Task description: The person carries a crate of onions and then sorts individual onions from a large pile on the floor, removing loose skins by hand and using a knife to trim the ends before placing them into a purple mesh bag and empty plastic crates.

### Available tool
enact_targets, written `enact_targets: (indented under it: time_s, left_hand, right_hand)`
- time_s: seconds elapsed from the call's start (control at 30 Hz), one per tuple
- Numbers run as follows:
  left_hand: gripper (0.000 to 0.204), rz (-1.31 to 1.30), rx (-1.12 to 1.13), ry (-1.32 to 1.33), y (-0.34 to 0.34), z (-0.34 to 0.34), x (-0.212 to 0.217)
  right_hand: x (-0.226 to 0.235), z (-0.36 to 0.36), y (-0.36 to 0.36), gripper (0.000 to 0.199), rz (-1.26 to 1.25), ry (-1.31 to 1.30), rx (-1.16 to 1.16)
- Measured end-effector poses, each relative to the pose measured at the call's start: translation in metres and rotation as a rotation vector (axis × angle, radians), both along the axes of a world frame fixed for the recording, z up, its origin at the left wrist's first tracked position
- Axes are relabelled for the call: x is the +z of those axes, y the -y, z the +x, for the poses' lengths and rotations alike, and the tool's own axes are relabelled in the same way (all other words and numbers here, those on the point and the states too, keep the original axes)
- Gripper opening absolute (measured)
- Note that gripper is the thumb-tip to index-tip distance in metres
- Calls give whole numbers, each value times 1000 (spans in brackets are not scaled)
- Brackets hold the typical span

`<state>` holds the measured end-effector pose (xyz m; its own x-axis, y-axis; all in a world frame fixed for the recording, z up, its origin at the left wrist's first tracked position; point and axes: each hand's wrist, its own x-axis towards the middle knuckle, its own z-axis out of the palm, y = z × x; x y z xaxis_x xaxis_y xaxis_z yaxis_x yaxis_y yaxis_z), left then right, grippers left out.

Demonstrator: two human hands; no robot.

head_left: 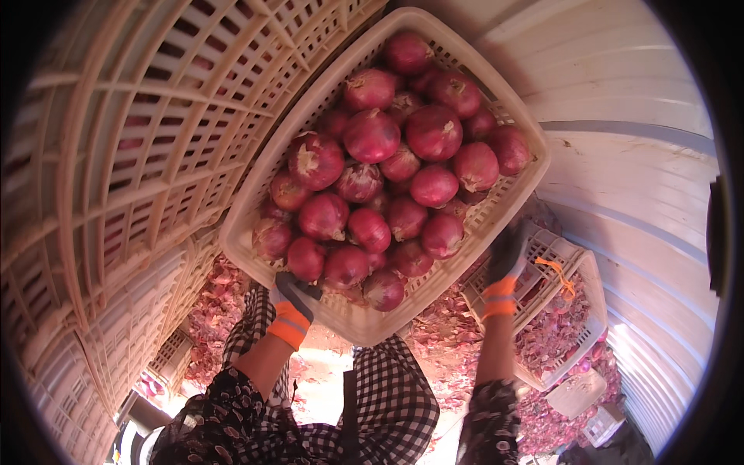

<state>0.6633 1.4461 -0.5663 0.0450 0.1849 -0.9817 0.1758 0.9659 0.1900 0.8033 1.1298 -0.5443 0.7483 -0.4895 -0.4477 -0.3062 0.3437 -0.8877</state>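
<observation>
A pale plastic crate (349, 324) filled with red onions (372, 136) is in front of me, set at a slant. My left hand (293, 301), in a dark grey glove with an orange cuff, is closed on its near left rim, thumb over the edge. On the right side my right hand (505, 262), gloved the same way, grips the crate's rim. Its fingertips are in shadow and partly hidden. Several onions have loose, peeling skins and dry root ends. What lies beneath the crate is hidden.
Tall stacked slatted crates (167, 116) holding onions rise on the left. A ribbed pale metal wall (628, 167) stands at the right. Beside my right arm is a crate with onion skins (554, 329) and an orange tie (559, 277). Onion skins (446, 329) litter the floor.
</observation>
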Motion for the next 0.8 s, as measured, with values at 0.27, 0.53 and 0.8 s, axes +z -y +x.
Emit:
enact_targets:
  time_s: [0.27, 0.53, 0.8]
  left_hand:
    - [20, -6, -42, 47, -11, -35, -33]
    - [21, 23, -48, -69, 0, 10, 7]
    - [20, -16, -243, 360, -20, -36, -37]
  right_hand:
    - [-104, -221, -103, 36, 851, -599, -163]
    - [-117, -231, -112, 43, 953, -618, -110]
    - [-66, -233, -112, 51, 1148, -642, -165]
